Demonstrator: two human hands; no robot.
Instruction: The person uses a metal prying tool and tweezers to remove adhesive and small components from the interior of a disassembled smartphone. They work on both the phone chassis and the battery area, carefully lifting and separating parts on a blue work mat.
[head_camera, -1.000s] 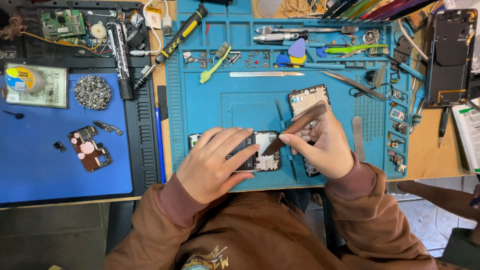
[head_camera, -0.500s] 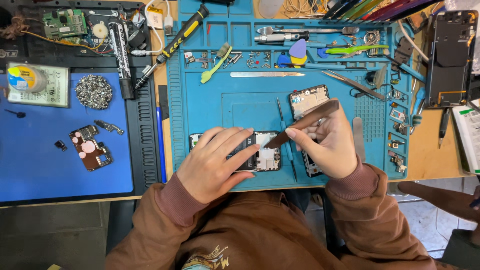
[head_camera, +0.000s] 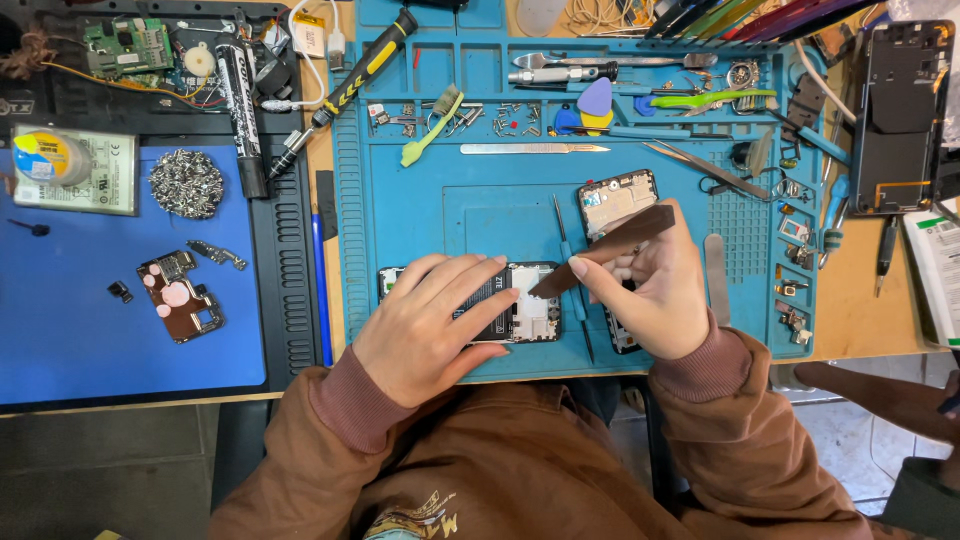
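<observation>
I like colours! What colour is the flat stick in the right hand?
Dark brown flat stick, head view.

A teal-blue silicone repair mat (head_camera: 480, 200) covers the middle of the frame, and a deeper blue flat mat (head_camera: 90, 340) lies at lower left. The opened black-and-white phone (head_camera: 520, 305) sits under the left hand (head_camera: 425, 325); the right hand (head_camera: 655, 295) holds a dark brown flat pry strip (head_camera: 600, 250). Both rust-brown sleeves (head_camera: 330, 430) fill the lower frame. Upper left shows a green circuit board (head_camera: 125, 45) (with a black-and-yellow screwdriver (head_camera: 365, 65) nearby). Purple and yellow picks (head_camera: 595, 105) sit at upper centre.
</observation>
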